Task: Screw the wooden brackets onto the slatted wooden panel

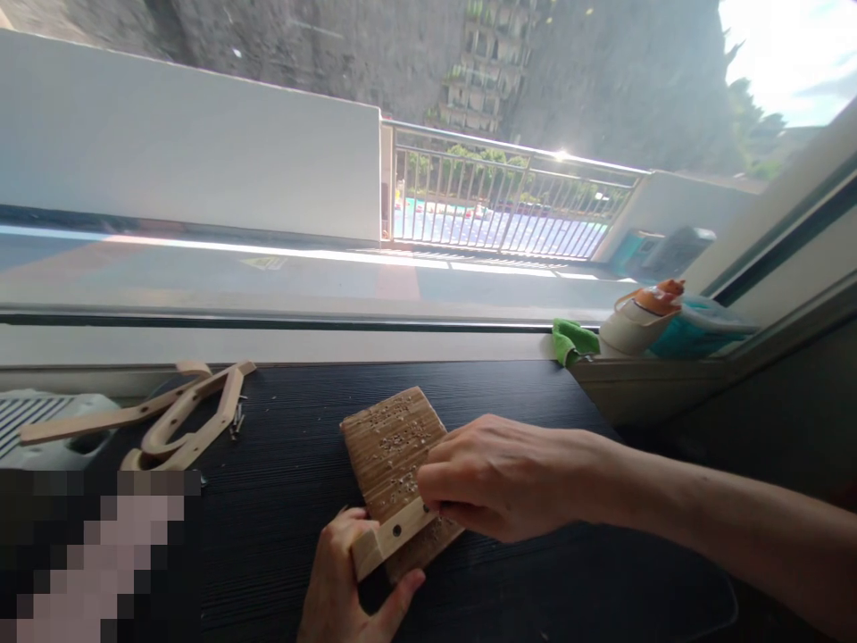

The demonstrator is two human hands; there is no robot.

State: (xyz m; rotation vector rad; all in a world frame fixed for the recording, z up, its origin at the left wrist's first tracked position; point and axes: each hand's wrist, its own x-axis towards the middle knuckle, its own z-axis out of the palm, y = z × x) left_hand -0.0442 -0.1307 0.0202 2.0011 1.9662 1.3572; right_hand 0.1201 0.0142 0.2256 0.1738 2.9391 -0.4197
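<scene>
A small wooden board (392, 438) speckled with pale crumbs or chips lies on a black table (281, 500). Across its near end sits a light wooden bar (388, 538) with a dark hole in it. My left hand (348, 585) grips the near end of that bar from below, fingers curled around it. My right hand (502, 478) reaches in from the right with fingers pinched together on the bar's other end, right over the board. What the pinch holds, if anything besides the bar, is hidden.
Curved wooden pieces (180, 420) and a few small nails (237, 421) lie at the table's back left. A green cloth (574, 340) and a white bottle with an orange cap (636, 321) rest on the window sill. A blurred patch covers the lower left.
</scene>
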